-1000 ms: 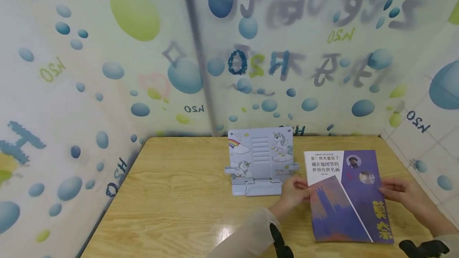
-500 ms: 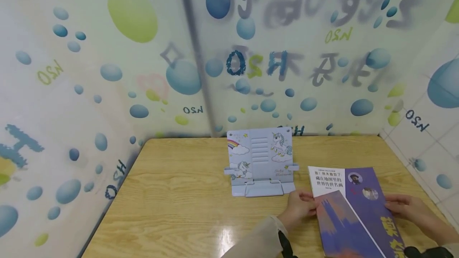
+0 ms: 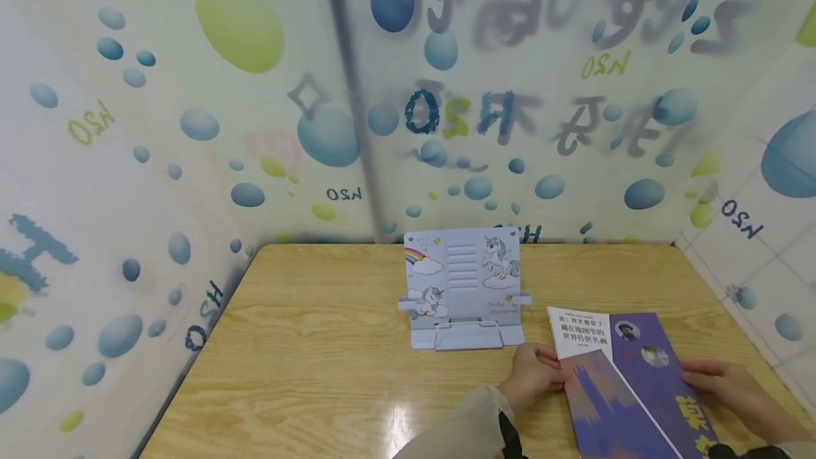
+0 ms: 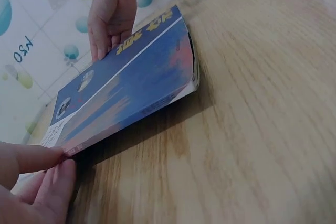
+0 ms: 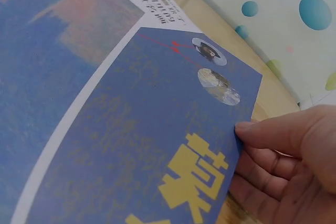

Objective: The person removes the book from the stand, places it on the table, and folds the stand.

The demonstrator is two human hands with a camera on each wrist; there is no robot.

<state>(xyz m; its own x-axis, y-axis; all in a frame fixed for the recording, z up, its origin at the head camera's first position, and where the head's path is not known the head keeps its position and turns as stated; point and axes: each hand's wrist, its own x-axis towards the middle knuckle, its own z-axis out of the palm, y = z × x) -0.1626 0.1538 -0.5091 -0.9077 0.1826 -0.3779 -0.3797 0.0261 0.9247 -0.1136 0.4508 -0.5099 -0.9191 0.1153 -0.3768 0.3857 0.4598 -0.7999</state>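
A purple paperback book (image 3: 644, 381) with a white title corner and yellow characters is at the front right, its lower end cut off by the head view. My left hand (image 3: 532, 377) pinches its left, spine edge, thumb on the cover and fingers beneath in the left wrist view. On the opposite edge my right hand (image 3: 729, 388) grips with the thumb (image 5: 252, 132) at the rim and fingers curled under. Seen from the left wrist, the book (image 4: 126, 77) tilts slightly, with a shadow beneath its spine side.
A pale blue book stand (image 3: 464, 282) with unicorn pictures and a wire holder stands at the back middle of the wooden table (image 3: 306, 346). Patterned walls (image 3: 287, 91) with blue and green dots close in the back and sides.
Both hands have drawn the book toward me, down in the head view, and its top now leans a little left. Both keep hold of its edges; the stand stays put.
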